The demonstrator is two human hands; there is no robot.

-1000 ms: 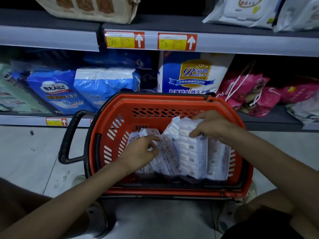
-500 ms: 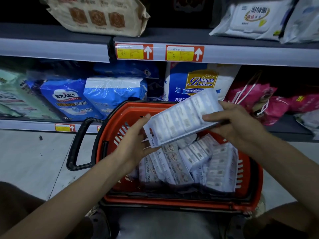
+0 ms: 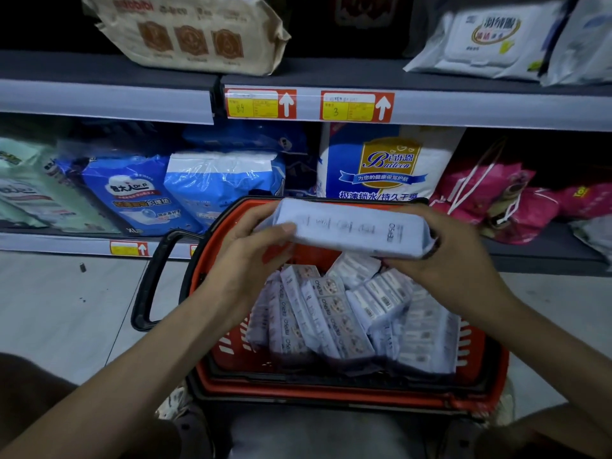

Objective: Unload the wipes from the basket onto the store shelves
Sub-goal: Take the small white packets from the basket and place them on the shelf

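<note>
A long white pack of wipes (image 3: 354,230) hangs level above the orange basket (image 3: 331,389), held at both ends. My left hand (image 3: 245,260) grips its left end, thumb on top. My right hand (image 3: 453,256) grips its right end from below and behind. Several more white wipe packs (image 3: 347,316) lie jumbled inside the basket. The basket stands on the floor in front of the lower shelf (image 3: 546,256).
The lower shelf holds blue pad bags (image 3: 132,190), a white and blue Baileen bag (image 3: 384,164) and pink bags (image 3: 496,200). The upper shelf (image 3: 463,107) carries a beige pack (image 3: 195,31) and white wipe packs (image 3: 490,41). The basket's black handle (image 3: 149,279) sticks out left.
The pack was lifted out of the basket, then turned from tilted to level and edge-on between both hands. The view has risen slightly.
</note>
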